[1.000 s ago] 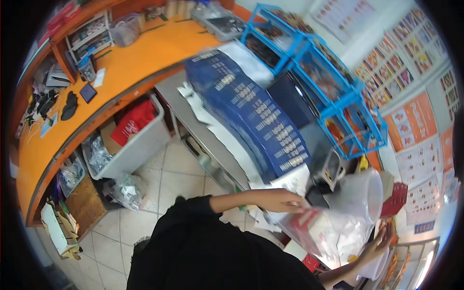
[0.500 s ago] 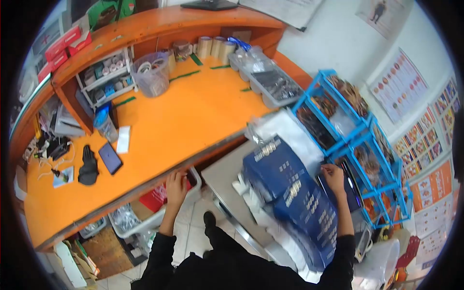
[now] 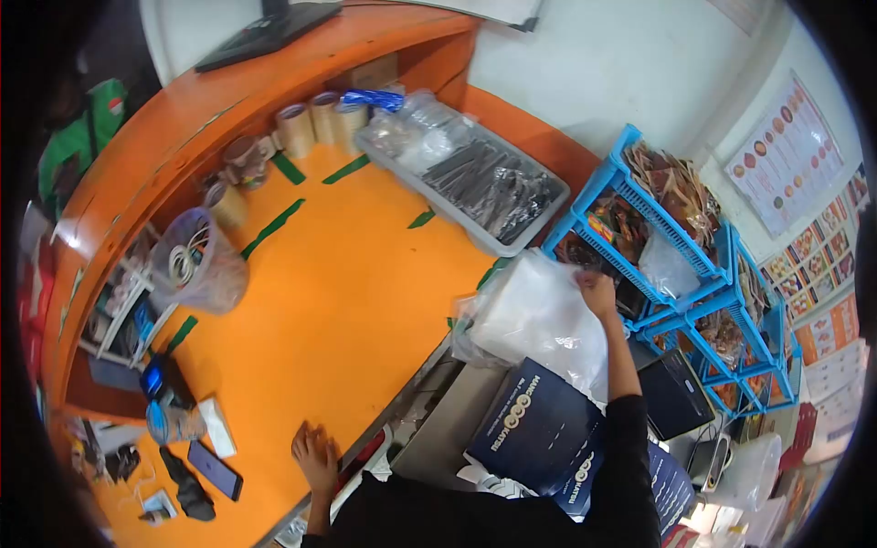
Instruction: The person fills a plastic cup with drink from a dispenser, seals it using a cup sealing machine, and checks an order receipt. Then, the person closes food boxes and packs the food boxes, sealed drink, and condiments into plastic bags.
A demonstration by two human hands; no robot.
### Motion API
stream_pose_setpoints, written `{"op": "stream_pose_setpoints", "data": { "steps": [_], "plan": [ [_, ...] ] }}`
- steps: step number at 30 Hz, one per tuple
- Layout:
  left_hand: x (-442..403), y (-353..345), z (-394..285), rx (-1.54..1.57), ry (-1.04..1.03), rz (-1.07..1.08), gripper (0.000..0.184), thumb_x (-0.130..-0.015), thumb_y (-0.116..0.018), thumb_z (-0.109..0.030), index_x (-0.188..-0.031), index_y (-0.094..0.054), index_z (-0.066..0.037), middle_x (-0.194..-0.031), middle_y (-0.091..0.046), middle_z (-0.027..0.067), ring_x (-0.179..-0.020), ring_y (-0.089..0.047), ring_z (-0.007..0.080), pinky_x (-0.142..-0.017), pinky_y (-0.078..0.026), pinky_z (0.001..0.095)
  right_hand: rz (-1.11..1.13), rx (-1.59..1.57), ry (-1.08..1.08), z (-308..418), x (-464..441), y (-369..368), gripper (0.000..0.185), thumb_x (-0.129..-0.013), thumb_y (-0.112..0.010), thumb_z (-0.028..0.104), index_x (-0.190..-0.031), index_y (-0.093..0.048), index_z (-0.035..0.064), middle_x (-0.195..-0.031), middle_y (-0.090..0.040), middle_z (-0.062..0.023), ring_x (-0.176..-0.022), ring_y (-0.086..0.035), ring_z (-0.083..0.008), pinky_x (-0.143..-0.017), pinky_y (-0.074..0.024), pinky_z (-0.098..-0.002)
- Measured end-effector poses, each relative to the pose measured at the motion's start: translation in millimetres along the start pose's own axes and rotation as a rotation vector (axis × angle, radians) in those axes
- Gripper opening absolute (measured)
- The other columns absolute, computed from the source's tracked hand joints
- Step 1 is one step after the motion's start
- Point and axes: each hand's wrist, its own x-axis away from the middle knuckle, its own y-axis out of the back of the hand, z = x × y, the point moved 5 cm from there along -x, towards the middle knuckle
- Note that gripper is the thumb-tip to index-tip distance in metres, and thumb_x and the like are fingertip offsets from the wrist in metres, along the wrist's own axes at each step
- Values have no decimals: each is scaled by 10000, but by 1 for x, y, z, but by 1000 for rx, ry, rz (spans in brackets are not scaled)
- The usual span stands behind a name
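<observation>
My right hand [image 3: 598, 294] is at the far right edge of a stack of white plastic bags [image 3: 539, 315], its fingers curled onto the plastic. Dark blue printed boxes [image 3: 534, 425] lie just nearer to me than the bags, partly hidden by my right arm. My left hand [image 3: 315, 454] rests at the front edge of the orange counter [image 3: 338, 292], fingers apart and holding nothing.
Blue stacked baskets [image 3: 653, 242] of packets stand at the right against the wall. A grey tray [image 3: 502, 242] of black wrapped cutlery sits at the back. At left are a tub of tape rolls [image 3: 196, 265], a phone [image 3: 216, 470] and a black pouch [image 3: 189, 489].
My view has shifted toward the counter. My right hand went from beside the boxes up to the plastic bags. My left hand moved onto the counter edge.
</observation>
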Motion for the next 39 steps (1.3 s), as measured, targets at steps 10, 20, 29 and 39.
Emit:
{"op": "stream_pose_setpoints", "data": {
  "steps": [10,20,29,39],
  "plan": [
    [8,-16,22,-116,-24,-25,303,-779,-458,-262,-971,-477,-28,-1138,-390,183,-1037,-345,348,-870,-248,443,-370,633,-522,-29,6,140,211,-720,-574,186,-831,-602,9,-778,-570,-146,-629,-567,-283,-556,-451,-372],
    [-141,-67,-106,862,-356,280,172,-787,-495,-142,-857,-520,13,-850,-526,134,-812,-512,281,-718,-396,333,-483,-344,-469,9,45,166,114,-736,-572,134,-771,-594,28,-698,-569,-47,-631,-505,-69,-541,-367,-196],
    [-167,-82,-346,1598,-533,1015,416,-719,-526,15,-1117,-415,-27,-1049,-493,115,-945,-490,150,-831,-384,261,122,-819,-380,130,94,77,48,-683,-576,-10,-693,-537,16,-736,-547,-36,-634,-472,-72,-589,-371,-204],
    [-188,-77,-331,1566,-653,874,391,-692,-492,89,-1069,-431,8,-1020,-539,121,-923,-530,172,-797,-413,254,72,-1133,-171,109,90,57,249,-671,-654,211,-813,-539,41,-871,-527,-89,-799,-485,-161,-693,-393,-261]
  ]
}}
